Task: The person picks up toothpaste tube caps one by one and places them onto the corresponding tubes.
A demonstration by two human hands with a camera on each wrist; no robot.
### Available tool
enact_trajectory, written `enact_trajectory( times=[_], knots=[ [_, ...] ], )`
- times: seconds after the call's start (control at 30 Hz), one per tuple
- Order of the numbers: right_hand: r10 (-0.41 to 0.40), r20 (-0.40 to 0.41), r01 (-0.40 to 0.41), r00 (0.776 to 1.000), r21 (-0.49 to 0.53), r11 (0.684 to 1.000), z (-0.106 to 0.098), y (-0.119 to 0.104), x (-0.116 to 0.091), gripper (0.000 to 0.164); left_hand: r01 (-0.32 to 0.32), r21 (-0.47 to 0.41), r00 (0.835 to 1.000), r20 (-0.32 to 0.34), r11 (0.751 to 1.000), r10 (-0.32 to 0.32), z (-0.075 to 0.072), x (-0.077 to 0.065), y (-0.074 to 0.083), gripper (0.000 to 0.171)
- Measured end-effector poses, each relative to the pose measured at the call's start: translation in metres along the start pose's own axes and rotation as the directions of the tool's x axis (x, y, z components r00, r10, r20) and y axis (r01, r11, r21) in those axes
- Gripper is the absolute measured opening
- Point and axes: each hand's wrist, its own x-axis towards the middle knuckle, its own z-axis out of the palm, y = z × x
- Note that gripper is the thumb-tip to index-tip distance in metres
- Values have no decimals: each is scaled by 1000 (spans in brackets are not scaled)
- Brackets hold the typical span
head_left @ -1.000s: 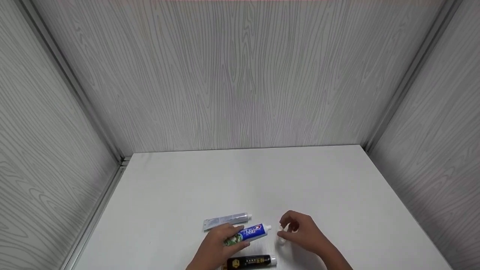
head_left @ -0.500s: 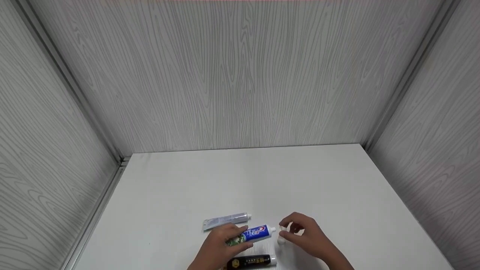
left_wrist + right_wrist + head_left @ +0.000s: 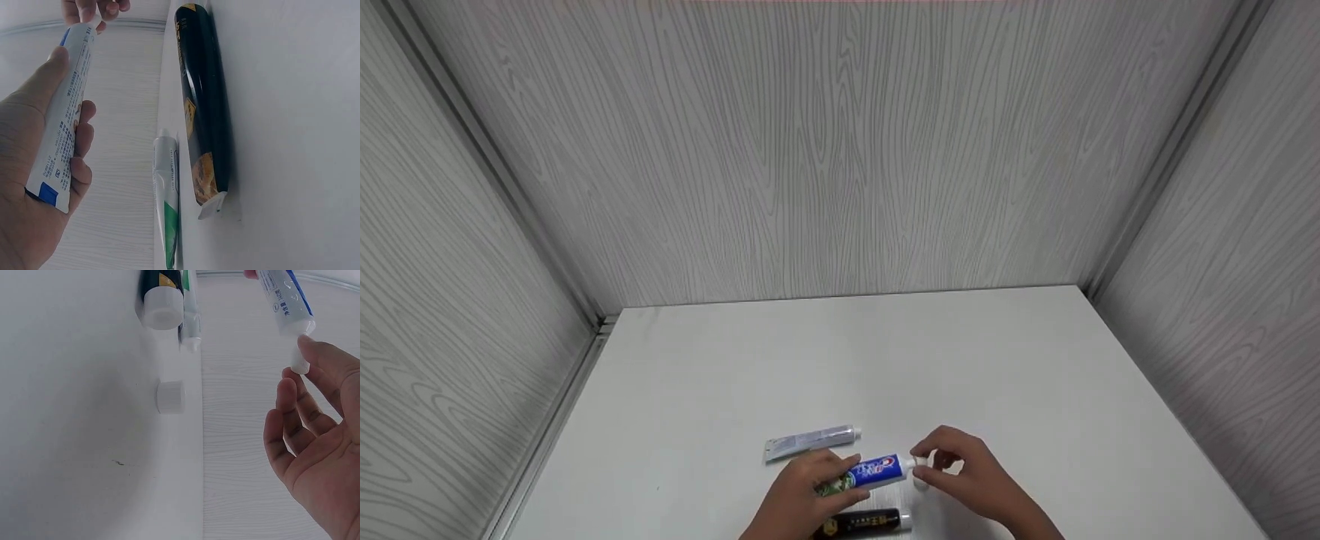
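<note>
My left hand grips a blue-and-white toothpaste tube, thumb on one side and fingers round the other. The tube points right, held above the table; its printed back faces the left wrist camera. My right hand pinches a small white cap between thumb and fingertip, right at the tube's nozzle end. A black toothpaste tube lies nearer the body, its wide white cap on. Beyond the left hand lies a silvery white toothpaste tube with a green end, its narrow white tip showing.
Another white cap stands on the white table, below the right hand. Grey wood-grain panels rise at the back, on the left and on the right.
The left hand has moved the blue-and-white tube slightly to the right. The right hand has shifted a little left, and the gap between nozzle and pinched cap has closed.
</note>
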Motion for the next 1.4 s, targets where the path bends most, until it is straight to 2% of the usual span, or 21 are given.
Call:
enact_trajectory(
  times=[0.2,0.43,0.87,1.1,1.27,1.4],
  knots=[
    [-46,22,46,999,13,999,0,-1,-2,20,-17,6,1000,-4,1000,17,0,-1,1,51],
    [-84,37,83,996,36,996,2,-2,-3,17,-7,-2,1000,10,1000,7,1,-1,0,52],
    [-82,72,79,994,34,996,1,-3,-4,16,-29,-32,999,26,999,30,3,-1,-3,53],
    [-117,87,116,989,25,993,0,-4,-5,16,-28,-34,999,42,999,29,3,-1,-4,53],
    [-97,120,95,988,27,995,-2,-6,-6,18,-37,-42,998,55,998,39,3,-1,-4,53],
    [-64,150,61,987,26,998,-3,-7,-9,20,-8,-47,997,78,999,12,3,0,-3,53]
  ],
)
